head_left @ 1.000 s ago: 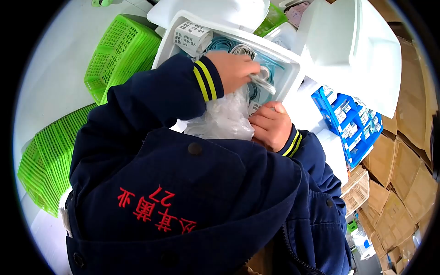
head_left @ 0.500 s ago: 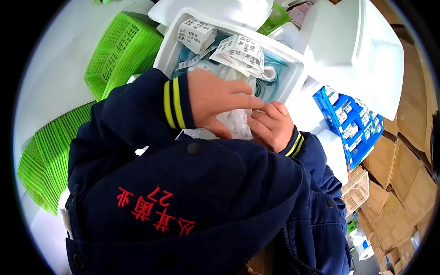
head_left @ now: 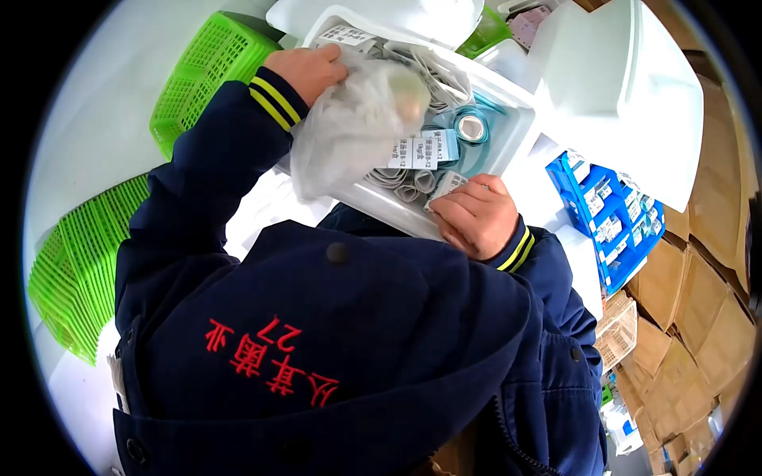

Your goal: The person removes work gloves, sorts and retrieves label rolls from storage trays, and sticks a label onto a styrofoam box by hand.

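My left hand is closed on the upper edge of a translucent plastic bag, lifted over the left part of a white bin. Something pale shows through the bag, too blurred to name. At the bin's near right corner, my right hand has its fingers curled, touching a printed white label; what lies inside its grip is hidden. In the bin lie a blue-edged label roll, a folded strip of printed labels and several other rolled labels.
Stacked green baskets and more green baskets stand to the left. On the right are a large white container, a blue divided tray with label rolls, a cream basket and cardboard boxes.
My left hand has moved up and left, drawing the plastic bag away from my right hand and uncovering labels in the bin. My right hand stays at the near right corner.
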Available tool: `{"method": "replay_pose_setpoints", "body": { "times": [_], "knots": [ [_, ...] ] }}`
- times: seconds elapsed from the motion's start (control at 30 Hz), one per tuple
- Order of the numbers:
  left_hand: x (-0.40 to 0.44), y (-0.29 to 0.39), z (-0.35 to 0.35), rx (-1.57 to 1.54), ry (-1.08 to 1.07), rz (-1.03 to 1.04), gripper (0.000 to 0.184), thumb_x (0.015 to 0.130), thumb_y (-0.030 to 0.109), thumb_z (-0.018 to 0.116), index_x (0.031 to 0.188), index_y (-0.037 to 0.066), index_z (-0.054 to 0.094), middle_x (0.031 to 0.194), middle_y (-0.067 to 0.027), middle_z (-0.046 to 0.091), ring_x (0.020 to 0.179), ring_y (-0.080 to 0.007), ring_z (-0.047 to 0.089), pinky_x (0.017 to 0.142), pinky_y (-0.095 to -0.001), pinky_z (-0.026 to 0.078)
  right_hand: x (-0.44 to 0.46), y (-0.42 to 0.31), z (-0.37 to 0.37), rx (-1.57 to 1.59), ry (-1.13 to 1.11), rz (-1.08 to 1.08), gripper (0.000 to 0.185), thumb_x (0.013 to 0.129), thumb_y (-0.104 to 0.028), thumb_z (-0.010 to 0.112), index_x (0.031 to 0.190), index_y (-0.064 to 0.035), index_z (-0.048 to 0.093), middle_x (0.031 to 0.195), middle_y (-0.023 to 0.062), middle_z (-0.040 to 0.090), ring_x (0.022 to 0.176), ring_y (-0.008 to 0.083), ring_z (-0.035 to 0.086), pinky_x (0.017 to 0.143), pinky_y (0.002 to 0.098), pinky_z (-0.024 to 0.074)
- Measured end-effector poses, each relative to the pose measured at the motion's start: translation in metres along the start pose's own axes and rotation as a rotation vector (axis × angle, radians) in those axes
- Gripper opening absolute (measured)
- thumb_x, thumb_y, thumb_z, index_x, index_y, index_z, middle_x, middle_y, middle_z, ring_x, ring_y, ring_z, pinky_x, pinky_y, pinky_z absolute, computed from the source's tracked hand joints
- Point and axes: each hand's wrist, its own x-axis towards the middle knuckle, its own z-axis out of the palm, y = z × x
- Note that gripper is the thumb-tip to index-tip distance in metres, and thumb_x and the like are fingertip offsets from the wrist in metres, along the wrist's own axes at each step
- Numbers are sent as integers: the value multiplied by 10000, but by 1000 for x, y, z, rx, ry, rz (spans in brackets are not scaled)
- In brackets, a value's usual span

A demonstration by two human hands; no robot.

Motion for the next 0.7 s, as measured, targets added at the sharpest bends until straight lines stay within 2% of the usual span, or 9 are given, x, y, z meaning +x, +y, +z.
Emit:
{"method": "replay_pose_setpoints", "body": {
  "times": [0.07,0.13,0.27,0.3,0.4,0.47,0.53,0.57,0.7],
  "knots": [
    [0,-2,4,27,-77,-12,149,787,131,512,902,163,601,864,-42,511,734,-254,606,610,-359,498,3,1,-1,9,-15,16,203,610,-87,627,804,-69,571,655,22,554,635,188,533,681,304,402],
    [-3,-5,12,-122,40,84,164,775,113,537,920,169,591,880,-42,515,734,-258,606,620,-360,496,8,0,-6,-8,-61,66,209,602,-88,621,806,-69,579,649,21,550,635,191,541,623,309,399],
    [-5,-13,2,-350,19,95,263,752,74,564,996,173,570,927,-40,525,799,-270,590,677,-366,485,17,7,-10,-84,-148,117,215,605,-89,601,819,-72,591,658,34,556,636,219,541,573,311,408],
    [-8,-14,-8,-495,-11,107,430,675,-32,594,1070,133,558,1019,-78,531,899,-274,555,774,-296,459,19,9,-10,-105,-150,115,204,609,-85,592,813,-69,592,675,40,562,643,230,537,576,318,417],
    [-19,-6,-42,-535,310,157,457,679,27,641,1118,119,552,1076,-89,524,884,-257,547,770,-290,461,24,17,-15,-116,-163,142,195,612,-75,586,807,-68,590,690,49,562,661,234,542,575,330,425],
    [-23,22,-67,-600,458,316,453,658,78,692,1094,119,576,1128,-94,512,873,-259,559,743,-291,472,24,31,-14,-86,-155,124,176,639,-63,578,815,-64,584,684,64,555,683,265,552,587,351,447],
    [-33,61,-77,-720,185,348,444,634,174,738,1055,143,601,1162,-99,505,822,-258,584,702,-301,489,35,33,-15,-31,-142,176,177,678,-80,585,853,-56,574,734,79,564,720,283,554,621,368,457],
    [-26,74,-52,-628,411,488,491,591,250,751,1047,169,588,1142,-78,504,724,-232,595,614,-310,494,42,33,-19,-24,-207,196,266,686,-147,628,924,-51,560,830,99,577,797,293,562,674,372,472],
    [-20,84,-9,-323,214,405,513,576,283,718,1051,189,548,1110,-55,486,650,-199,580,531,-306,475,50,39,-14,-36,-352,285,458,659,-244,683,1049,-63,524,933,114,578,904,295,564,743,367,484]
  ]
}}
